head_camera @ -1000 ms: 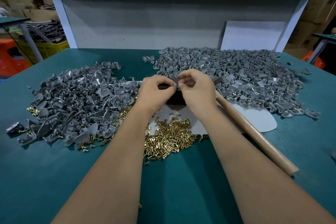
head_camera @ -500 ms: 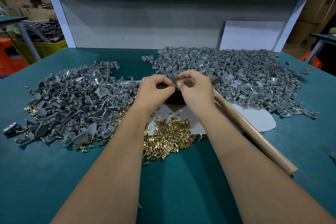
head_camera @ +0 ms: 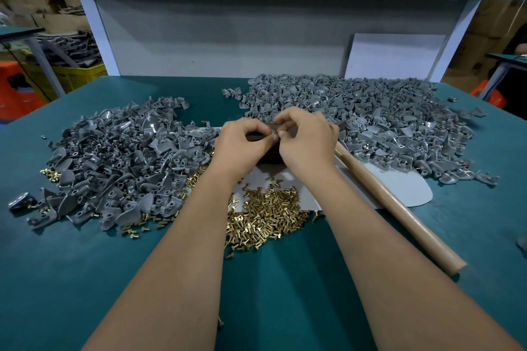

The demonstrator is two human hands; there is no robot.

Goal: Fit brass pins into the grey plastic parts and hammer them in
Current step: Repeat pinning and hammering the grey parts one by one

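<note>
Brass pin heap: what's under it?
The brass pin heap lies partly on a pale grey sheet, partly on the green mat. The forearms hide its left edge.

You have two heaps of grey plastic parts on the teal table [head_camera: 85,279]: the left heap [head_camera: 119,162] and the right heap [head_camera: 385,128], each too many to count singly. You have one spread of small brass pins [head_camera: 265,216], likewise past counting, with a few strays [head_camera: 50,174] by the left heap. One long wooden handle [head_camera: 399,211]. One pale grey flat sheet [head_camera: 405,188]. One dark block [head_camera: 271,155]. Two bare hands: left hand [head_camera: 242,145], right hand [head_camera: 308,142].
</note>
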